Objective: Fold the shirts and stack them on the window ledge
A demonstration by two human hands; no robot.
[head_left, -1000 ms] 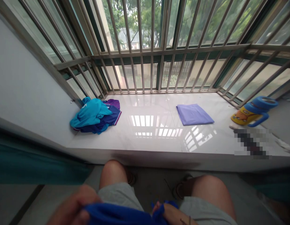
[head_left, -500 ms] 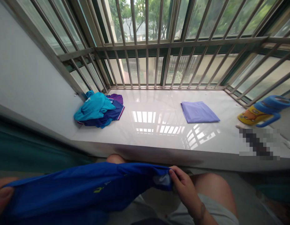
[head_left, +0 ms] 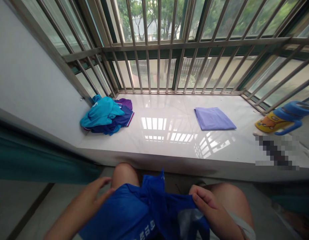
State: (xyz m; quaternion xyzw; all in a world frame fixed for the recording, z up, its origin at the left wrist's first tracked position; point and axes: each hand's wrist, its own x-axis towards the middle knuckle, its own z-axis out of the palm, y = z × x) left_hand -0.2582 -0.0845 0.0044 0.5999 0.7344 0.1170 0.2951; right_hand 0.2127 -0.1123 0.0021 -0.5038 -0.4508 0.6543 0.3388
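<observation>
A blue shirt point(head_left: 129, 206) with white lettering lies bunched across my lap, its lower part cut off by the picture's edge. My right hand point(head_left: 206, 201) is closed, fingers and thumb pinching the shirt's right side above a pale, shiny patch. At the left, my left hand point(head_left: 101, 193) is open, thumb and fingers apart beside the shirt's upper left edge; whether it touches the cloth I cannot tell. Beyond my knees, a folded lavender cloth point(head_left: 214, 119) lies flat on the white sill point(head_left: 169, 146).
Crumpled turquoise, navy and purple clothes point(head_left: 104, 113) are heaped at the sill's left end. A blue and yellow bottle point(head_left: 276, 120) lies near its right end, beside a pixelated dark object point(head_left: 276, 151). Metal bars point(head_left: 158, 66) line the window behind; a teal curtain point(head_left: 32, 156) hangs left.
My left hand has moved right from the far left edge and let go of the shirt. The stretched cloth has gathered over my lap. My right hand still grips it, slightly farther right.
</observation>
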